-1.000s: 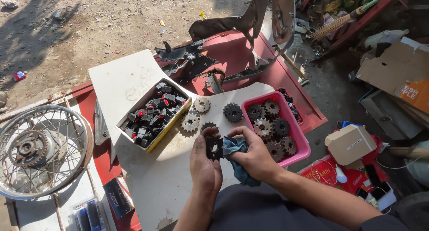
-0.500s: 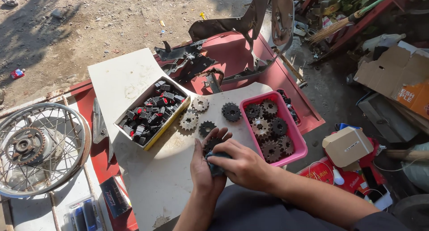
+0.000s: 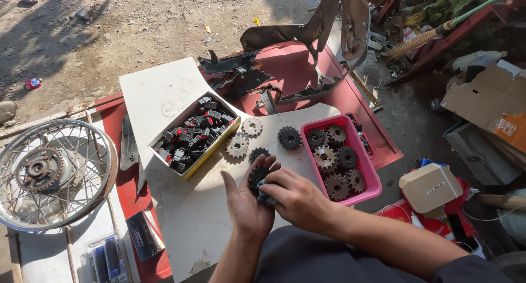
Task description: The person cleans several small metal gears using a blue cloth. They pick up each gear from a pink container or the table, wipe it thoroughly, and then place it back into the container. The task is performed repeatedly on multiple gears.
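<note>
My left hand (image 3: 245,204) lies palm up over the white board (image 3: 164,96) and cradles a dark toothed sprocket (image 3: 256,177). My right hand (image 3: 296,198) presses a blue-grey cloth (image 3: 264,197) against that sprocket; most of the cloth is hidden under my fingers. Loose sprockets lie just beyond my hands: two pale ones (image 3: 238,147), a small dark one (image 3: 259,152) and a larger dark one (image 3: 289,137). To the right, a pink tray (image 3: 366,168) holds several more sprockets.
A yellow-edged box (image 3: 193,136) of small black and red parts sits on the board's left. A spoked wheel (image 3: 46,173) lies at far left. Black metal brackets (image 3: 235,69) rest on a red panel behind. Cardboard boxes (image 3: 430,187) and clutter fill the right side.
My right hand has slid over my left palm, covering the cloth and sprocket that were held more openly a second ago. My hands have dropped slightly toward me.
</note>
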